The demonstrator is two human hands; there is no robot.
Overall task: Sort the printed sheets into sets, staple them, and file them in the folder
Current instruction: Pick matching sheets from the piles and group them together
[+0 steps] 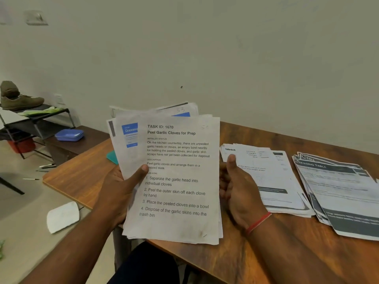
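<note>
We start with the wooden table (235,263), which serves as the sorting surface. Two fanned piles lie on it side by side at the right, kept apart, we judge, so that like sheets stay together: the dark-headed "Dressing Table" pile (338,193) further out and the "blinkit" pile (274,181) nearer the middle. In front of these, lifted off the table and tilted toward the camera so the headings can be read, is the unsorted stack (176,181). Its top sheet reads "Peel Garlic Cloves for Prep" and matches neither pile, so we expect a third set. The left hand (119,189) clamps the stack's left edge, thumb (143,170) across the front. The right hand (238,187) stands at the right edge with its thumb raised, and we cannot tell whether its curled fingers pinch a sheet. A teal corner (112,157) peeks from behind the stack; whether it is the folder we cannot say. We see no stapler.
</note>
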